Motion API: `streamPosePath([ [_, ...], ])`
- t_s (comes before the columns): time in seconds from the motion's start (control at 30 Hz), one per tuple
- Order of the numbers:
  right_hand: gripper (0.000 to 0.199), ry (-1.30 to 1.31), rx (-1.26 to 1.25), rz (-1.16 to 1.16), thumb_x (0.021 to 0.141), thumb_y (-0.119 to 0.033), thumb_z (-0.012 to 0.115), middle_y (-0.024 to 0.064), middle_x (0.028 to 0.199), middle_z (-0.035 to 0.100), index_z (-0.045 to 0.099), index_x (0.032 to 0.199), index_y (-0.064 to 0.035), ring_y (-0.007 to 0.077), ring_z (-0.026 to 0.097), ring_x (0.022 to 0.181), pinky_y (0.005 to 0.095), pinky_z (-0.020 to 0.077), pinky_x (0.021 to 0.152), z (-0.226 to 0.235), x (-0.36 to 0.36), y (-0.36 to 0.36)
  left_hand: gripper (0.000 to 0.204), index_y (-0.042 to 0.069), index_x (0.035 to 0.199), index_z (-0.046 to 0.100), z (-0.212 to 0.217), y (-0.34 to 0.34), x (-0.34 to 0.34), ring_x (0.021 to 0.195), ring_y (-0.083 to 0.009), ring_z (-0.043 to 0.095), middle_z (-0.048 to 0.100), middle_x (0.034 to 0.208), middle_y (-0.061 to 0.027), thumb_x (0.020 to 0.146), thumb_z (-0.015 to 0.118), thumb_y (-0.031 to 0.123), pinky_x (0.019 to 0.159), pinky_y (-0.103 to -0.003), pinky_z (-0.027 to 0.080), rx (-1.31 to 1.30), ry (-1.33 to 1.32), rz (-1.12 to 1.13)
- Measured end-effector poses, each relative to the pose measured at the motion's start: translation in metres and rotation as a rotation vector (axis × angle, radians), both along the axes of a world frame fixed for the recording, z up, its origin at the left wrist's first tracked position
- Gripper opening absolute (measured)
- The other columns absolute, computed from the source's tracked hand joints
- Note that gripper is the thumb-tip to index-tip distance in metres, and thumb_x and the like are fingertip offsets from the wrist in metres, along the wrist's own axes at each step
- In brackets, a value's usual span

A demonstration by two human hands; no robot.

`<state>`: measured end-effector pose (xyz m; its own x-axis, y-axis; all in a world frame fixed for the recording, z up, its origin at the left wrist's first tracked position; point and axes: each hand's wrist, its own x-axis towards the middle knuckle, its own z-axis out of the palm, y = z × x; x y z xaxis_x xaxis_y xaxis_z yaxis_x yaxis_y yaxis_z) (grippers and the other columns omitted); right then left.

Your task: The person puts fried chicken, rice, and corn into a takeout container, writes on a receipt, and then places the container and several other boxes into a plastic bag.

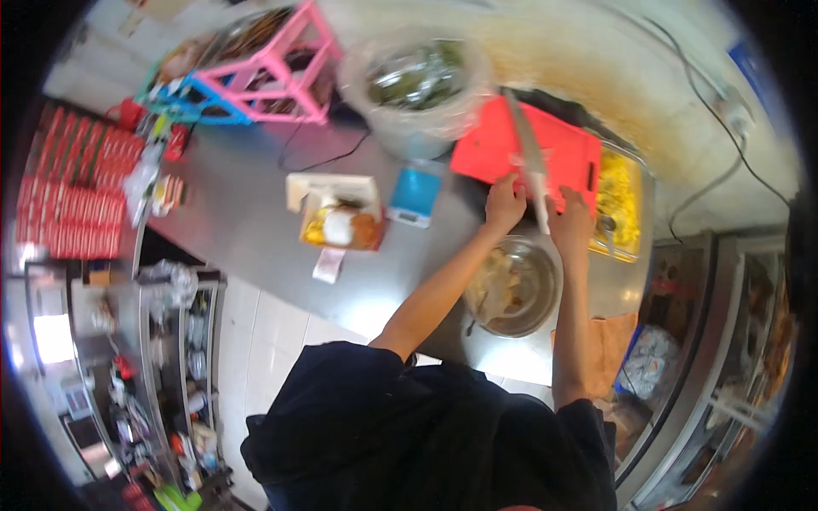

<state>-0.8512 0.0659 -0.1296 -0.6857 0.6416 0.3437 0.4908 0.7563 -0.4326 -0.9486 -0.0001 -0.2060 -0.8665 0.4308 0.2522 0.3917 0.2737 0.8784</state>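
Observation:
A red cutting board (486, 140) lies on the metal table, with a long knife (528, 140) on it. The blade points away from me, and its pale handle sticks out past the board's near edge. My left hand (505, 204) is at that edge, left of the knife, its fingers bent in; what they hold, if anything, is hidden. On the other side of the handle, my right hand (573, 217) reaches onto the board with thumb and fingers apart. Below my hands stands a steel bowl (545, 294) with pale, wet-looking food in it.
Right of the board is a tray of yellow food (618, 204) with a spoon. To the left are a blue scale (415, 194), an open food box (375, 192), a bagged tub (409, 140) and a pink basket (273, 64). Red boxes (72, 213) are stacked far left.

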Motion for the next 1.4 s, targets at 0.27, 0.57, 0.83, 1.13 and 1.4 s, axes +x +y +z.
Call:
streamPosePath([
  [0.27, 0.044, -0.212, -0.964, 0.419, 0.085, -0.038, 0.053, 0.0149, 0.100, 0.061, 0.052, 0.114, -0.0051, 0.0240, 0.061, 0.083, 0.0316, 0.0482, 0.065, -0.083, -0.089, -0.198, 0.016, 0.005, 0.097, 0.056, -0.009, -0.313, -0.007, 0.095, -0.0295, 0.052, 0.057, 0.093, -0.0106, 0.086, 0.048, 0.013, 0.078, -0.040, 0.039, -0.309, 0.180, 0.374],
  [0.57, 0.070, 0.005, -0.844, 0.212, 0.073, -0.008, 0.065, 0.0137, 0.114, 0.054, 0.029, 0.133, -0.0091, 0.0174, 0.060, 0.076, 0.0256, 0.0484, 0.052, -0.174, -0.202, -0.325, 0.041, 0.012, 0.124, 0.044, -0.083, -0.477, -0.087, 0.121, -0.0246, 0.036, 0.039, 0.131, -0.0076, 0.087, 0.045, 0.031, 0.097, -0.055, 0.027, -0.725, 0.289, 0.071],
  [0.83, 0.058, 0.163, -0.715, 0.140, 0.073, -0.007, 0.063, 0.0137, 0.105, 0.056, 0.038, 0.125, -0.0053, 0.0176, 0.058, 0.070, 0.0280, 0.0474, 0.056, -0.160, -0.381, -0.499, 0.038, 0.015, 0.119, 0.050, -0.085, -0.617, -0.288, 0.118, -0.0262, 0.038, 0.042, 0.128, -0.0077, 0.087, 0.044, 0.034, 0.092, -0.055, 0.030, -0.774, 0.291, 0.279],
  [1.13, 0.035, 0.301, -0.697, 0.679, 0.081, -0.034, 0.059, 0.0162, 0.084, 0.064, 0.058, 0.097, -0.0029, 0.0300, 0.063, 0.079, 0.0386, 0.0481, 0.070, -0.051, -0.635, -0.716, 0.041, 0.006, 0.113, 0.049, -0.134, -0.682, -0.435, 0.105, -0.0317, 0.044, 0.046, 0.114, -0.0147, 0.081, 0.055, 0.031, 0.086, -0.046, 0.037, -0.143, -0.065, 0.155],
  [1.4, 0.020, -0.098, -0.387, 0.515, 0.077, -0.020, 0.056, 0.0199, 0.087, 0.061, 0.061, 0.082, -0.0020, 0.0331, 0.061, 0.084, 0.0433, 0.0490, 0.072, -0.153, -0.917, -0.774, 0.046, 0.001, 0.114, 0.044, -0.112, -0.703, -0.435, 0.100, -0.0320, 0.047, 0.048, 0.107, -0.0183, 0.077, 0.063, 0.021, 0.084, -0.039, 0.039, -0.079, -0.322, 0.202],
])
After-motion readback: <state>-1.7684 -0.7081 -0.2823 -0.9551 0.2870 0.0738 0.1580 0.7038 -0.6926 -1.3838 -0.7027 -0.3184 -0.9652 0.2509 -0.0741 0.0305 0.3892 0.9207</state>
